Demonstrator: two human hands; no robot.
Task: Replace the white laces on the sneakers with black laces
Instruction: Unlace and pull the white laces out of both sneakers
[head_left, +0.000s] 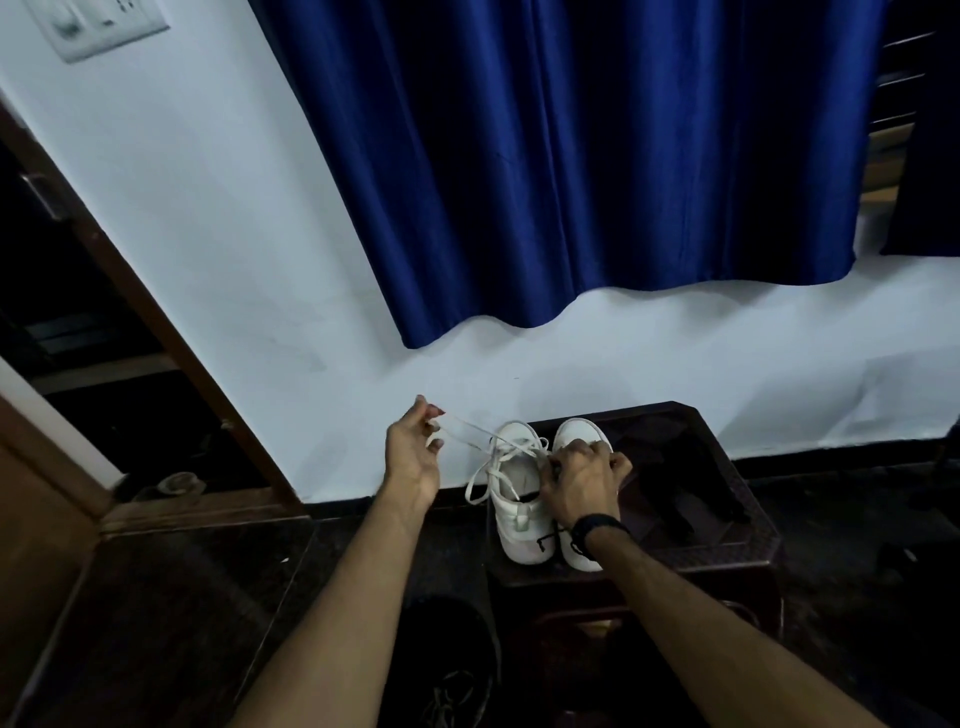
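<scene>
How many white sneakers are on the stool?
2. The left sneaker, its white lace pulled out by the left hand; the right sneaker beside it, partly hidden under the right hand.

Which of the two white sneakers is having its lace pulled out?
The sneaker on the left: its white lace hangs loose and stretches to the left hand, which pinches it. The right hand covers the lacing of the other sneaker.

blue curtain (571, 156), wall switch plate (96, 23), dark stool (727, 519).
</scene>
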